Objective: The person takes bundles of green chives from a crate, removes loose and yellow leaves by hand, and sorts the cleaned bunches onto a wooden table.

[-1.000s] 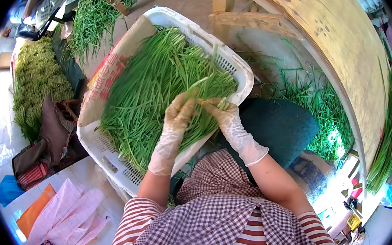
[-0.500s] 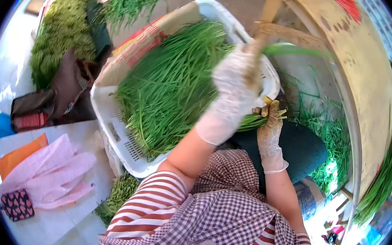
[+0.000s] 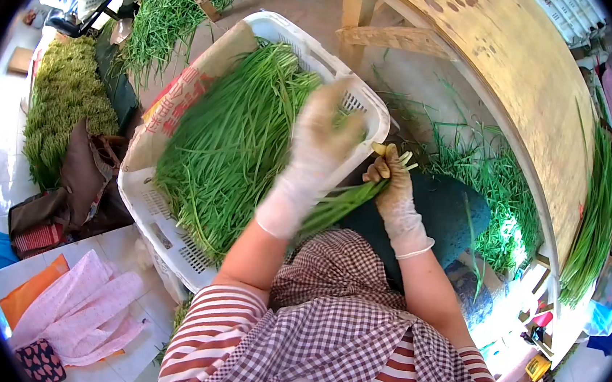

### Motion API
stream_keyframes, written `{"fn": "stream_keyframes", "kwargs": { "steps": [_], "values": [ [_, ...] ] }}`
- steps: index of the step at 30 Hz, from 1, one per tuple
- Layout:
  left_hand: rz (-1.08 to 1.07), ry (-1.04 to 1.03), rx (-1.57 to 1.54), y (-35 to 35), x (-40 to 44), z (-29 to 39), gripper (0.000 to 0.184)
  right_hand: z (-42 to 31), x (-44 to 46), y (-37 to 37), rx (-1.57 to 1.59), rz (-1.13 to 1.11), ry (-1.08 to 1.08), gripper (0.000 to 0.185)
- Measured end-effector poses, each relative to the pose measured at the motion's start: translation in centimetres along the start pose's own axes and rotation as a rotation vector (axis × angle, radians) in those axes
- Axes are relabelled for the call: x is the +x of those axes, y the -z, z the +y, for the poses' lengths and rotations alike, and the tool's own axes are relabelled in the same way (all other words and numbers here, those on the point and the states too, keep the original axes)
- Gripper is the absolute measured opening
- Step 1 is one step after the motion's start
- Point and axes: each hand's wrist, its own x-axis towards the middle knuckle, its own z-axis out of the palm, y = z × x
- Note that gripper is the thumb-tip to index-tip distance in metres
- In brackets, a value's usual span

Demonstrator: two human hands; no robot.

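My left hand [image 3: 326, 127], in a stained white glove, is over the right side of the white crate [image 3: 164, 233]; motion smears its fingers. Long green leafy stalks [image 3: 231, 133] fill much of the crate. Just right of the crate, my right hand [image 3: 391, 173], gloved too, is closed round a small bunch of green stalks [image 3: 349, 200]. Pale stalk ends stick out past its fingers, and the leaves trail down and left toward my lap. A thin loose blade [image 3: 471, 234] shows in front of the dark green cushion [image 3: 436, 202].
A curved wooden table [image 3: 515, 49] stands at the upper right, with long green stalks [image 3: 591, 223] at its outer edge. Scattered greens [image 3: 496, 178] lie below it. Stacked bunches [image 3: 66, 104], a brown bag [image 3: 85, 179] and pink cloth [image 3: 84, 310] are on the left.
My left hand swung out to the right past the crate's edge, then came back left over the crate. My right hand keeps its bunch beside the crate. The camera view has shifted too.
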Motion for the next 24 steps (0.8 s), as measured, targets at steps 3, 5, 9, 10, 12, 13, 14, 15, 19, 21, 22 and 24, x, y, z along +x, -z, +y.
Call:
{"fn": "stream_keyframes", "kwargs": {
  "steps": [3, 5, 9, 10, 12, 13, 14, 15, 19, 21, 22, 24],
  "values": [
    [-0.4, 0.218, 0.702, 3.6, -4.5, -14.2, 0.087, -0.9, -1.4, -1.2, 0.029, -0.335, -0.244, 0.037],
    [-0.55, 0.237, 0.987, 2.4, -7.8, -15.4, 0.095, 0.4, -2.0, -1.6, -0.102, -0.423, -0.331, 0.042],
    [-0.46, 0.305, 1.083, 0.0, -8.9, -17.5, 0.106, 0.5, -2.1, -3.5, -0.27, -0.356, -0.312, 0.047],
    [-0.526, 0.388, 1.036, 0.0, -8.5, -17.3, 0.102, 0.6, -1.8, -3.5, -0.283, -0.329, -0.306, 0.047],
    [-0.641, 0.548, 0.937, 0.2, -7.3, -17.2, 0.094, 1.0, -1.4, -3.3, -0.291, -0.308, -0.307, 0.047],
    [-0.54, 0.525, 0.874, 0.4, -7.8, -18.3, 0.082, 1.4, -1.0, -3.0, -0.283, -0.309, -0.312, 0.047],
    [-0.483, 0.551, 0.769, 0.8, -8.2, -19.8, 0.076, 1.7, -0.7, -2.7, -0.273, -0.31, -0.316, 0.047],
    [-0.429, 0.576, 0.663, 1.4, -8.6, -21.7, 0.07, 1.6, -0.6, -2.6, -0.279, -0.355, -0.338, 0.047],
    [-0.274, 0.91, -0.117, 8.3, -5.6, -18.9, 0.067, 1.5, -0.7, -3.1, -0.244, -0.362, -0.283, 0.046],
    [-0.266, 0.966, -0.179, 12.7, -4.5, -17.4, 0.077, 2.0, -0.2, -3.1, -0.173, -0.343, -0.218, 0.044],
    [-0.312, 0.985, -0.315, 14.8, -4.4, -17.5, 0.082, 2.2, 0.0, -3.7, -0.175, -0.268, -0.161, 0.043],
    [0.106, 1.044, -0.461, 15.5, -7.1, -21.2, 0.066, 2.4, 0.8, -4.6, -0.182, -0.113, -0.04, 0.04]
  ]
}}
